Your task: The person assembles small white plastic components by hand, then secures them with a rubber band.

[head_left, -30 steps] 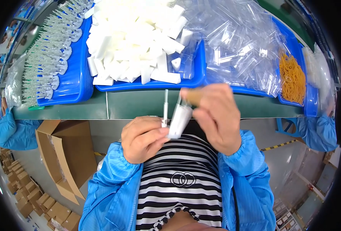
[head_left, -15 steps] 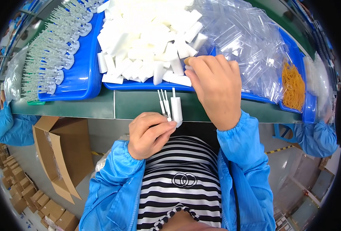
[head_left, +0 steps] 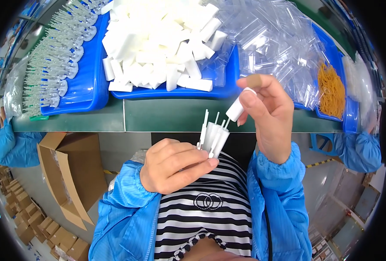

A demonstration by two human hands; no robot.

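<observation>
Near the table's front edge, my left hand (head_left: 171,167) is closed on a white plastic piece with several thin prongs (head_left: 205,122) pointing up and away. A white foam sleeve (head_left: 219,141) sits around part of it; my fingers hide its base. Just right of it, my right hand (head_left: 274,119) pinches another white foam tube (head_left: 235,109) between thumb and fingers, tilted, its lower end at the tip of one prong. Whether the prong is inside the tube I cannot tell. A tan band (head_left: 254,81) wraps one right finger.
Beyond my hands, a blue tray (head_left: 227,89) holds a heap of white foam tubes (head_left: 158,52) beside clear plastic sleeves (head_left: 275,43). At left, another blue tray (head_left: 83,89) carries rows of pronged pieces (head_left: 53,65). Yellow rubber bands (head_left: 331,93) lie right. A cardboard box (head_left: 77,165) stands below left.
My right hand has come back from the foam heap toward me with a foam tube in its fingers. My left hand has moved slightly right and turned the pronged piece toward it.
</observation>
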